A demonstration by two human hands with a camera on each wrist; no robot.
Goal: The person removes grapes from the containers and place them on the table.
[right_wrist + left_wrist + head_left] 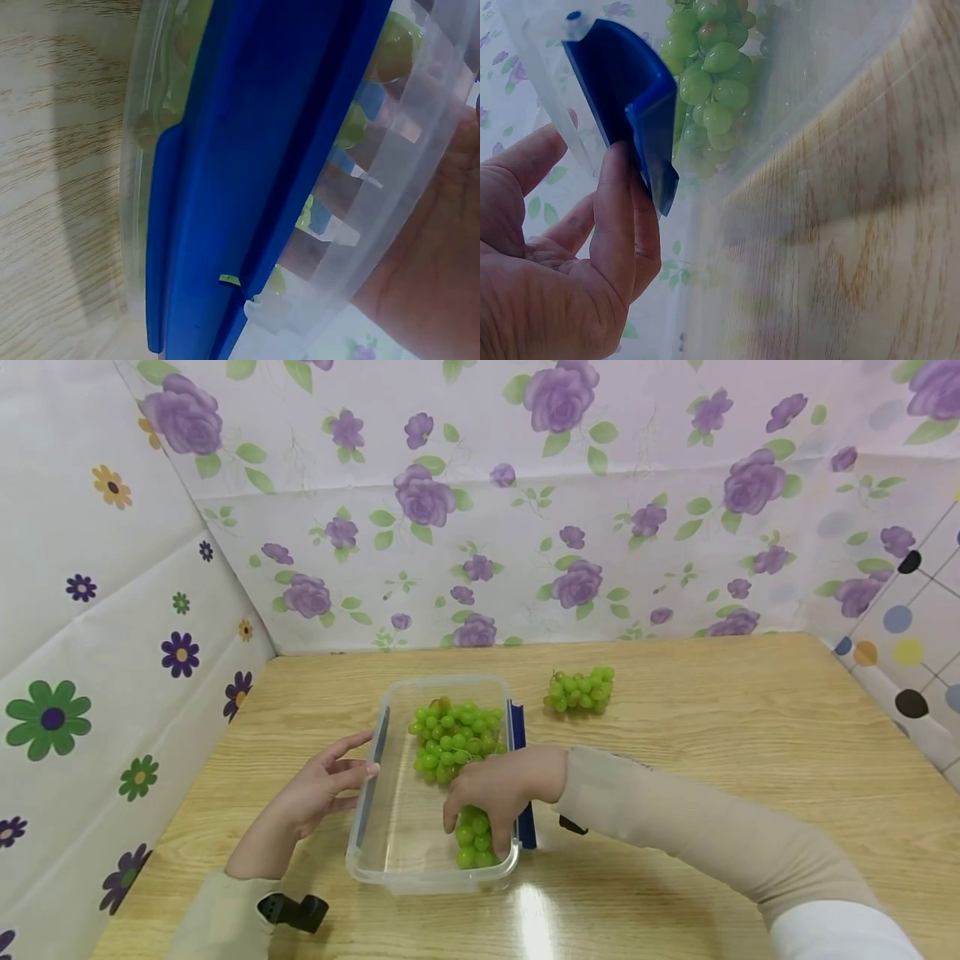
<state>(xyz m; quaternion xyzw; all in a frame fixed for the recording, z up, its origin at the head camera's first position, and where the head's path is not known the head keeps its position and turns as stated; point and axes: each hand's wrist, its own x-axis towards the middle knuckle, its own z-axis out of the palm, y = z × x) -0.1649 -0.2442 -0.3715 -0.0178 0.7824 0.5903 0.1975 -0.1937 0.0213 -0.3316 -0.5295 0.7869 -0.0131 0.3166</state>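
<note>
“Two hands at an open, see-through box (401, 827) on a wooden table (720, 735). Placed how?”

“Left hand (326, 789) at the left side, fingers loosely bent, tips touching the wall and its blue flap (649, 112), no fruit in the grasp. Right hand (498, 785) reaching over the right wall and down inside.”

“Holding anything?”

“Yes: curled round a grape bunch (468, 852) in the near right corner, thumb and fingers on opposite sides. Hard to tell whether resting on the bottom or slightly raised.”

“Done so far?”

“Most of the loading, by the look of it. Inside the box already: a green grape pile (450, 735), toward the far right, impossible to count by bunches. Inside too, but not yet let go: the gripped bunch.”

“And left?”

“Outside, untouched: one stray bunch (581, 689), on the table just beyond the far right corner, apart from both hands. Also unfastened: the right flap (528, 827). Seemingly near the end, then, but not finished.”
</note>
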